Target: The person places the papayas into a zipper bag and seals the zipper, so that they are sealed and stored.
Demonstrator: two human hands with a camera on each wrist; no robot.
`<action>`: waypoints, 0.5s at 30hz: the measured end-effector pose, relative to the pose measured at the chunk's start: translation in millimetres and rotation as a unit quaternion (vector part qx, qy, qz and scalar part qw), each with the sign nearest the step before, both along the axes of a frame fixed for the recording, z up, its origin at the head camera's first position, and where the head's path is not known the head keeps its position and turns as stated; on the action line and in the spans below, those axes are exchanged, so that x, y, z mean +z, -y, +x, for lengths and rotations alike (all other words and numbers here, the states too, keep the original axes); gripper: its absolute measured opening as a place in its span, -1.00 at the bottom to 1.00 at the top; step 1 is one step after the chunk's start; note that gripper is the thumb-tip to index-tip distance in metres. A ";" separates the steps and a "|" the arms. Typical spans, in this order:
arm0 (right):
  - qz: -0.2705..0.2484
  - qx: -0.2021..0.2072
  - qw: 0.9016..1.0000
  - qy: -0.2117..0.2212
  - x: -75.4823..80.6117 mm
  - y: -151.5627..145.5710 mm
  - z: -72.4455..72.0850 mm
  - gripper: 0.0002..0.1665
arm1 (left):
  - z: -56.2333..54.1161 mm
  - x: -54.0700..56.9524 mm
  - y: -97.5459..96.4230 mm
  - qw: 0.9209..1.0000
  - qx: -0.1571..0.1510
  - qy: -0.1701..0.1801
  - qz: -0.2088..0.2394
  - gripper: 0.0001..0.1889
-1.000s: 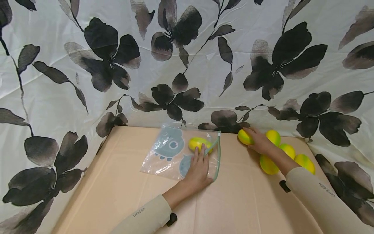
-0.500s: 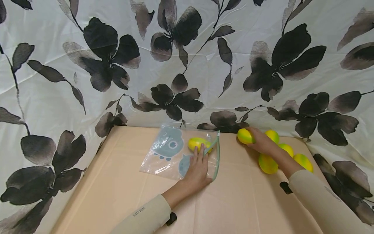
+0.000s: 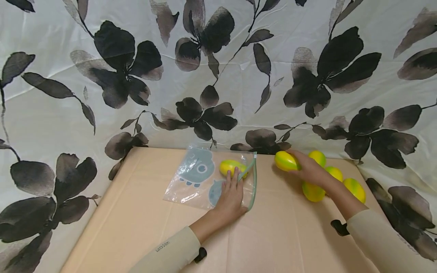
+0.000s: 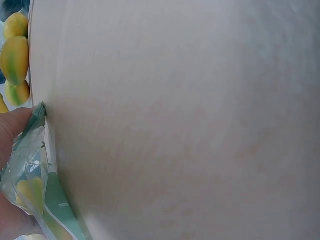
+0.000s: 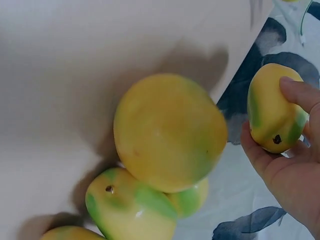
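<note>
A clear zip bag [image 3: 191,185] with blue-grey cartoon prints and a green edge lies on the board. One yellow-green mango [image 3: 229,167] shows inside it, near the mouth. My left hand [image 3: 228,197] rests on the mouth end, fingers extended over the green edge and thumb spread towards the lower corner. In the left wrist view the thumb [image 4: 14,130] touches the green edge. My right hand [image 3: 308,168] grips another mango [image 5: 275,107] between thumb and fingers, to the right of the bag. Several loose mangoes [image 3: 313,192] lie beneath and beside the right forearm.
A beige board [image 3: 170,242] carries the bag and the loose mangoes. White cloth [image 3: 252,87] with dark flowers rises behind it and covers both sides. Another loose mango [image 3: 354,189] lies near the board's right edge.
My right hand has turned slightly and shifted a little left with its mango, which shows more fully now. The left hand and the bag have stayed in place.
</note>
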State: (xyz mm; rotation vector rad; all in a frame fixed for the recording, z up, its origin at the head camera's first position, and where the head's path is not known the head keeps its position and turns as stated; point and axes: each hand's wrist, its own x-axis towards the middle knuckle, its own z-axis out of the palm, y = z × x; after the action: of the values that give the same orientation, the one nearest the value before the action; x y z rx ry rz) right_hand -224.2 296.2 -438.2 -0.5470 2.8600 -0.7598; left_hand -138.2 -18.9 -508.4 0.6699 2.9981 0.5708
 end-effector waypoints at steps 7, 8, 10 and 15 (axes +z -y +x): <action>-0.024 -0.002 1.000 0.002 -2.9 13.4 25.3 -0.05 | 3.4 0.5 2.9 1.000 -0.004 -0.006 -0.004 0.12; -0.026 -0.002 1.000 0.000 -4.0 15.3 28.9 -0.05 | 3.9 0.6 3.3 1.000 -0.006 -0.006 -0.004 0.12; -0.031 -0.004 1.000 -0.003 -6.2 19.6 36.0 -0.05 | 4.7 0.7 4.3 1.000 -0.007 -0.006 -0.005 0.12; -0.038 -0.015 0.999 0.001 -11.8 32.0 50.1 -0.03 | 5.7 -0.1 7.5 1.000 -0.011 -0.006 -0.008 0.13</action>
State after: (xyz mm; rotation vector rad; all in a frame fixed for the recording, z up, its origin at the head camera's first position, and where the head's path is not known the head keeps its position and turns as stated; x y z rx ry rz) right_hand -174.1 264.1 -450.0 -0.5143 2.8529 -0.8765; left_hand -132.5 -26.4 -508.4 0.7080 2.9993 0.5427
